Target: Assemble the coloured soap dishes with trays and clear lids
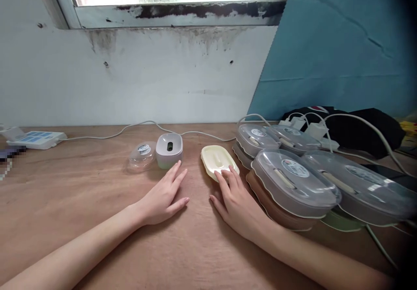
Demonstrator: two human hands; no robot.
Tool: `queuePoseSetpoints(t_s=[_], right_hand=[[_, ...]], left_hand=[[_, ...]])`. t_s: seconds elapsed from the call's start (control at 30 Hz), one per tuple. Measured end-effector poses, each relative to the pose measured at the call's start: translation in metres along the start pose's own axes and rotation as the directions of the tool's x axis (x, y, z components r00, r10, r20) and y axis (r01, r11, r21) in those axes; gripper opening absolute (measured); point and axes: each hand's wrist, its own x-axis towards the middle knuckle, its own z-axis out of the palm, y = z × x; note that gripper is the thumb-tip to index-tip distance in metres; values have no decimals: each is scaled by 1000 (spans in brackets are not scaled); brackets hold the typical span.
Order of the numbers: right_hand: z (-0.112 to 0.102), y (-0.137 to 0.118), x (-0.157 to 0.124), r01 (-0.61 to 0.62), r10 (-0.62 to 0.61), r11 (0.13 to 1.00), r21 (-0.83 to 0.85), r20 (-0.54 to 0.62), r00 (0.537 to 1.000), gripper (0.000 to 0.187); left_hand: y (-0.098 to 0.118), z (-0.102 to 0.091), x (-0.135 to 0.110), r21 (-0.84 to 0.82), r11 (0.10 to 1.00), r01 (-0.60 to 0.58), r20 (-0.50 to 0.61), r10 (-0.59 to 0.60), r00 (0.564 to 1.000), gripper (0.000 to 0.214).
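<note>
My left hand (166, 194) rests on its side on the wooden table, fingers stretched out and holding nothing. Its fingertips are near a small whitish container (163, 151) with a green lower part and a dark oval slot in its top. Just left of that lies a clear plastic lid (138, 158) with a round label. My right hand (236, 201) has its fingers spread, with the fingertips on or just over the near edge of a cream-coloured shallow dish (213, 156). Whether they touch it I cannot tell.
Stacked oval boxes with clear lids (289, 190) crowd the right side. Behind them are white plugs (316, 131) and a black bag (368, 127). A white power strip (37, 138) lies far left, its cord (127, 128) running along the wall.
</note>
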Motion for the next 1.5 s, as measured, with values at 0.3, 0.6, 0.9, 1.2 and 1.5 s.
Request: queuePoseSetpoints(t_s=[0.3,0.6,0.9,1.2,1.5], right_hand=[[1,2,-1,150,-139,965,213,-67,988,24],[-21,1,-11,174,-179,916,361,-21,984,19],[-8,12,-19,-123,92,943,311,113,989,48],[-8,-1,11,-153,110,967,201,213,971,44],[-6,-27,45,-249,157,943,222,366,917,58]], left_hand=[[-3,4,-1,-44,999,-13,-68,10,998,75],[-3,2,-4,-94,991,-91,-126,78,989,87],[-3,-2,-3,-177,973,-150,82,167,983,104],[1,-5,-10,-185,972,-146,118,169,979,95],[0,-5,-7,-194,967,-167,107,190,976,88]])
